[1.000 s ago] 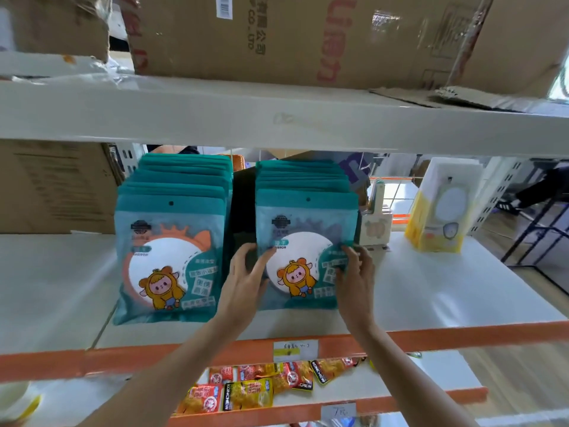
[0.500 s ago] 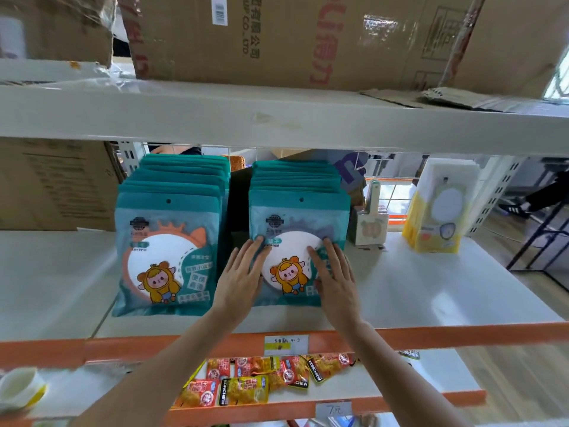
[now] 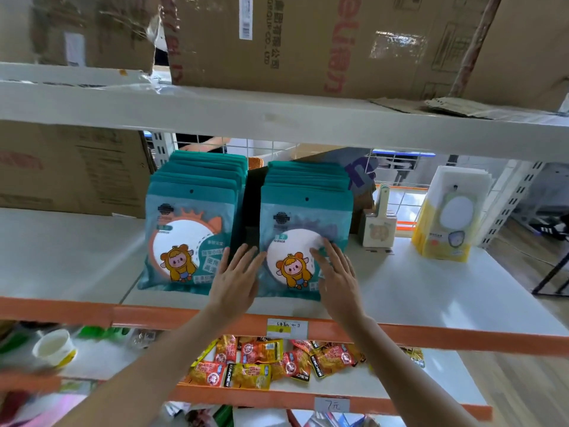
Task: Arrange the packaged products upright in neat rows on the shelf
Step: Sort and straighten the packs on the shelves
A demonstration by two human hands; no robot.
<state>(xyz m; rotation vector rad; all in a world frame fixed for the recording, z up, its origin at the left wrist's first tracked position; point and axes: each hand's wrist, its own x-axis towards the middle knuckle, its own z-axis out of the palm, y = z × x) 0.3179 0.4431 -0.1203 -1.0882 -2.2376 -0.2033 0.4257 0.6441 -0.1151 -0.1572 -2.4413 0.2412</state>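
Two rows of teal mirror packets stand upright on the white shelf (image 3: pixel 400 291). The left row (image 3: pixel 187 232) has an orange sun print on its front packet. The right row (image 3: pixel 303 229) leans back slightly. My left hand (image 3: pixel 235 278) lies flat with straight fingers on the lower left edge of the right row's front packet, over the gap between the rows. My right hand (image 3: pixel 337 275) presses flat on the same packet's lower right part. Neither hand grips anything.
A small beige boxed item (image 3: pixel 378 229) and a stack of yellow-and-white packets (image 3: pixel 452 223) stand to the right. Cardboard boxes (image 3: pixel 70 167) fill the left and the shelf above. Snack sachets (image 3: pixel 271 362) lie on the lower shelf beside a white cup (image 3: pixel 55 349).
Both hands went from holding the front packet's side edges to lying flat on its face. The view has shifted so the rows sit a little higher and to the right.
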